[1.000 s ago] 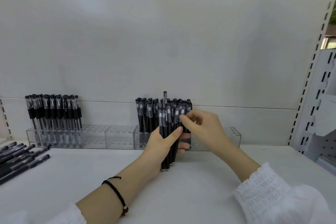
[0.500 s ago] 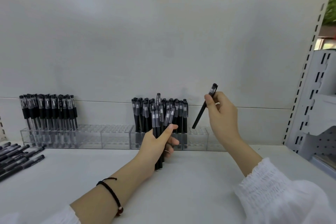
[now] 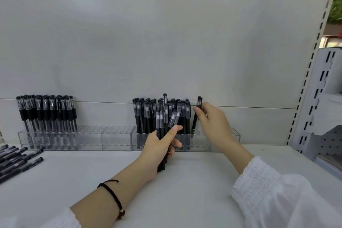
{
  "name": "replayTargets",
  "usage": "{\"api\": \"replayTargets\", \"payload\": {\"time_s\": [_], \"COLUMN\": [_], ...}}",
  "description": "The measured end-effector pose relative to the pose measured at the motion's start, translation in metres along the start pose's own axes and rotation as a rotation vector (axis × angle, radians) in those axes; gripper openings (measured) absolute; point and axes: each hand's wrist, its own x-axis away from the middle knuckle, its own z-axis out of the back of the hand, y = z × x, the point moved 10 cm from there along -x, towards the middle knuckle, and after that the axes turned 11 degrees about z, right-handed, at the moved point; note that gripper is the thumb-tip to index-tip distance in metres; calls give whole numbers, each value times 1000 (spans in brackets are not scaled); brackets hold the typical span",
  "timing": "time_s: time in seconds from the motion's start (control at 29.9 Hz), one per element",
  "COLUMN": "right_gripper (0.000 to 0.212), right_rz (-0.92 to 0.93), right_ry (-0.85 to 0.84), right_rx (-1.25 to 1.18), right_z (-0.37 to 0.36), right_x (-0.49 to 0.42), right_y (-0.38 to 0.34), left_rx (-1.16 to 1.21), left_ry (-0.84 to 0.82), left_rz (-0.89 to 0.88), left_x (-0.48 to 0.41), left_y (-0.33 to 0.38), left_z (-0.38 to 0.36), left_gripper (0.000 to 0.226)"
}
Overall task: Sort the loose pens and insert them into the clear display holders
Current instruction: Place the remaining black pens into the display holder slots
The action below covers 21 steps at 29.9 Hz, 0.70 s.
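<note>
Several loose pens [image 3: 16, 161] lie far left on bench [image 3: 111, 181], unsorted. Left holder [image 3: 88, 139] part filled. My left grip [image 3: 157, 148] curled round bundle of pens [image 3: 160, 122], butts on bench. Right grip [image 3: 211, 122] pinches single pen [image 3: 194, 125]: half second ago raised and tilted, now near upright, tip at free hole in middle holder [image 3: 198, 144], just beside filled rows. Judge insertion begun; bundle waits.

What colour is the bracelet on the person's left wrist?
The bracelet is a black cord with a dark reddish bead, shown best in the head view.
</note>
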Motion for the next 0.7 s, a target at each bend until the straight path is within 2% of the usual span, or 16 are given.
{"api": "replayTargets", "payload": {"time_s": [0.2, 0.37, 0.43, 0.57, 0.7], "right_gripper": [38, 33, 40, 56, 49], "right_rz": [14, 36, 38, 1, 54], "right_ry": [-55, -133, -129, -36, 129], "right_rx": [202, 226, 180, 70, 93], "right_z": [-4, -14, -14, -2, 16], "right_x": [-9, -6, -6, -4, 5], "right_y": [-8, -6, -5, 1, -10], "left_rx": [16, 49, 59, 84, 107], "left_ry": [14, 23, 9, -35, -57], "left_rz": [51, 79, 89, 66, 43], "left_x": [-3, -6, -7, -5, -3], "left_y": [-4, -9, -10, -8, -6], "left_z": [-1, 0, -1, -5, -7], "left_gripper": [22, 22, 26, 24, 25]}}
